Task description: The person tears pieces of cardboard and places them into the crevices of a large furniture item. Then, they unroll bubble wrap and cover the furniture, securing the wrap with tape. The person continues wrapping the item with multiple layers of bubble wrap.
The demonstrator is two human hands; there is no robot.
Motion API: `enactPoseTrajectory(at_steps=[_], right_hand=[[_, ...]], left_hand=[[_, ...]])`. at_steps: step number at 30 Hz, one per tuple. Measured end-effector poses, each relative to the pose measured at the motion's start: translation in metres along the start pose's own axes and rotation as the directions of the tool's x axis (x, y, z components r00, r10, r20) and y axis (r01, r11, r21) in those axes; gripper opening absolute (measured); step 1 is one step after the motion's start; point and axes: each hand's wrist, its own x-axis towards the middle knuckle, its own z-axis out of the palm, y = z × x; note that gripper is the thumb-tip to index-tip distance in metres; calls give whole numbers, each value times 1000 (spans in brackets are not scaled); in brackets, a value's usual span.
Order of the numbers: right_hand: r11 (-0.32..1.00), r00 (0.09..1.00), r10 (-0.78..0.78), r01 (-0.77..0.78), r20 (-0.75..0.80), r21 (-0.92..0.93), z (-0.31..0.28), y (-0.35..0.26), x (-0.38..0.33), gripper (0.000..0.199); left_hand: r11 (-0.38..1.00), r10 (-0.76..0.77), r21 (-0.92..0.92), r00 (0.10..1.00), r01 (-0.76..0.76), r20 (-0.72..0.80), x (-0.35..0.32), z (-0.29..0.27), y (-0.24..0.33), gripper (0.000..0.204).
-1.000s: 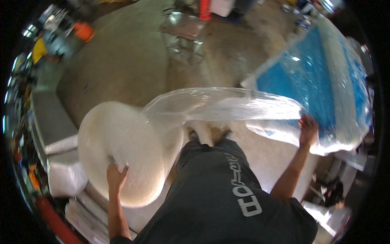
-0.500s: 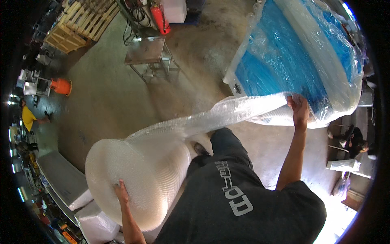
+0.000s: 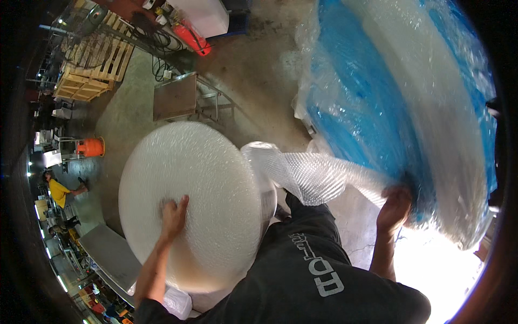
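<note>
A big roll of clear bubble wrap (image 3: 216, 178) is in front of me on the left, its round end facing up toward me. My left hand (image 3: 174, 216) grips it at the middle of that end, fingertips sunk into the core hole and out of sight. From the roll a twisted strip of bubble wrap (image 3: 318, 175) runs right to a large bundle (image 3: 356, 92) covered in blue and clear plastic film. My right hand (image 3: 395, 209) is closed on the strip's far part, close against the bundle's lower side; its fingertips are partly hidden.
Beyond the roll stands a small metal table (image 3: 175, 97). A red fire extinguisher (image 3: 191, 38), cables and wooden pallets (image 3: 102, 59) are farther back. On the left are an orange gas cylinder (image 3: 90, 147), a person in yellow (image 3: 58, 191) and a grey-topped bench (image 3: 110, 256).
The roll has come up and closer to the bundle, carried by my left hand. The strip between is shorter and twisted. My right hand sits lower in the picture, and the view has shifted.
</note>
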Motion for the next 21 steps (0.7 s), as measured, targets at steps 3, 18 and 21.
enactPoseTrajectory(at_steps=[3, 18, 21], right_hand=[[993, 996, -84, 81, -33, -85, 12, -4, -4, 44], [1000, 902, -8, 4, -431, -11, 47, 4, -19, 23], [998, 794, -58, 56, -606, -22, 61, 15, -15, 25]], left_hand=[[964, 256, 89, 966, -252, -36, 65, -18, 65, 69], [611, 732, 385, 679, -692, 59, 301, -148, 414, 83], [580, 778, 330, 627, -744, 46, 346, -169, 462, 70]])
